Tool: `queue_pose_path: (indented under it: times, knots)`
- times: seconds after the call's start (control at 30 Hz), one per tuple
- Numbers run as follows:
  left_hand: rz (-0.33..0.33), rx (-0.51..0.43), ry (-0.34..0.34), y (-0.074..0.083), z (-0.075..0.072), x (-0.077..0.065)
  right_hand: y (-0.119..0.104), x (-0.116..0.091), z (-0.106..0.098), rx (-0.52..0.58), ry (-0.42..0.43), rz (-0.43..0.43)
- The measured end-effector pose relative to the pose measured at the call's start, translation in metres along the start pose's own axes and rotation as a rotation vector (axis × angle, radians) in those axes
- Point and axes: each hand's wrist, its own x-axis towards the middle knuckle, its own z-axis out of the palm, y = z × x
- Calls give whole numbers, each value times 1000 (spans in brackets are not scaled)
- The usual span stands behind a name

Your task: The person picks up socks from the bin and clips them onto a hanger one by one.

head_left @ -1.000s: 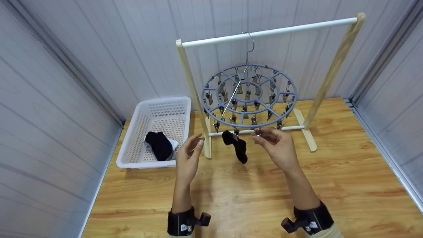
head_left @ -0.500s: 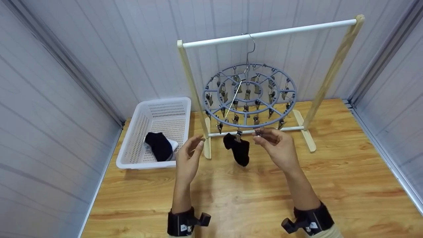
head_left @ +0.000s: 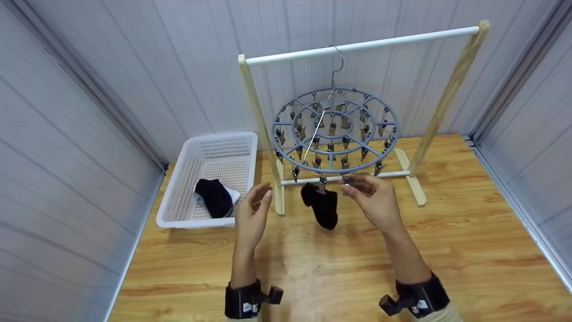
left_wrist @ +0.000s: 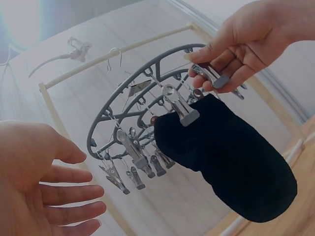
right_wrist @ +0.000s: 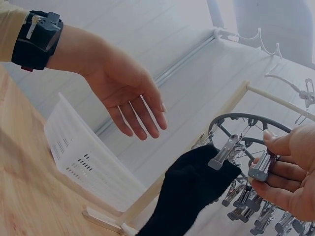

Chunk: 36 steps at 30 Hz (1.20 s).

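Observation:
A black sock (head_left: 322, 210) hangs from a metal clip (left_wrist: 179, 104) at the front of the round grey clip hanger (head_left: 330, 171). My right hand (head_left: 375, 199), just right of the sock, holds a neighbouring metal clip (right_wrist: 262, 164) between thumb and fingers. This clip has no sock in it. Left of the sock, my left hand (head_left: 252, 219) is held in the air with relaxed fingers and nothing in them. In the left wrist view its fingers (left_wrist: 74, 194) are spread apart from the hanger.
A white basket (head_left: 176, 197) on the wooden floor holds a dark sock (head_left: 215, 199) and something white. The hanger's hook is over the white bar (head_left: 402, 41) of a wooden-legged rack (head_left: 451, 96). More clips dangle from the hanger. Pale panel walls stand around.
The hanging black sock has swung and turned so that its broader side faces me. The hanger has shifted slightly. Both hands stay nearly in place, the right one still holding its clip.

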Motion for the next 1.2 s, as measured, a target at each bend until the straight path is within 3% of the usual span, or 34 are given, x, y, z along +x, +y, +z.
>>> queue_pose_path:
  times: [0.13,0.37,0.57,0.73,0.93,1.2]
  knots:
    - [-5,41,6,1,-3,1,0,0,-1,-9,3,5]
    - [18,39,73,1,-16,11,-5,3,-2,4,-1,-6]
    - [-3,161,72,6,-32,30,-3,1,-3,-10,9,-4]
    - [-14,290,42,8,-51,47,-2,1,-4,5,5,9]
    - [-51,435,-65,1,-68,64,0,4,-7,29,-46,-16]
    - [-96,473,-118,-24,-76,93,3,5,-17,4,-63,-24]
